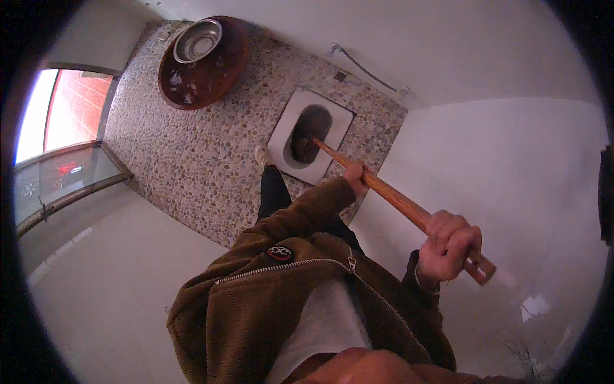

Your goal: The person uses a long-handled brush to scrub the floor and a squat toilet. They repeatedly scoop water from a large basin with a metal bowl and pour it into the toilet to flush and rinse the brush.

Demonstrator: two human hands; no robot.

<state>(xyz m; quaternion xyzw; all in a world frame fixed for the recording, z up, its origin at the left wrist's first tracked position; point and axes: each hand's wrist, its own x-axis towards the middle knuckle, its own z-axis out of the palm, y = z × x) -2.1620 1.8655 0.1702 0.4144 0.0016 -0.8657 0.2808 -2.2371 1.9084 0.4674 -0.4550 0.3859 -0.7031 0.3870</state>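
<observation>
A long wooden pole (398, 199) runs slantwise from the right down to a white squat toilet (278, 144) set in the floor. My right hand (446, 247) grips the pole close to its upper end. Lower down, my left hand (356, 177) is closed round the same pole. The far end of the pole reaches into the dark bowl (312, 127) of the toilet; what is at its tip in there cannot be made out.
A round reddish-brown tub or table (235, 48) with a metal basin (199, 41) on it stands at the upper left on the pebbled floor (192, 158). A hose (364, 69) runs along the wall. An open framed glass door (72, 175) is at the left.
</observation>
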